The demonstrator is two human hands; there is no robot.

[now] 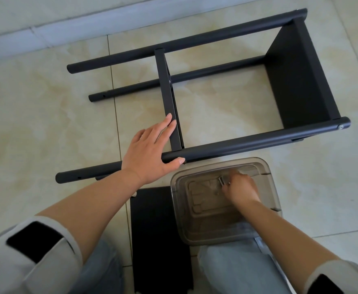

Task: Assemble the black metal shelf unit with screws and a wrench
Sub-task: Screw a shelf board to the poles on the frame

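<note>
Your left hand [152, 149] spread flat on the shelf frame's [248, 143] near post, right hand [240, 188] pinching a screw [222, 181] inside the clear bin [265, 166], loose black panel [159, 240] between your knees.

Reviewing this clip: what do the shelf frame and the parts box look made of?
Shelf frame: probably metal tubing with a matte black coating, judging by its round posts and dull sheen. Parts box: looks like smoky translucent plastic, since the floor and the right hand show through it.
</note>
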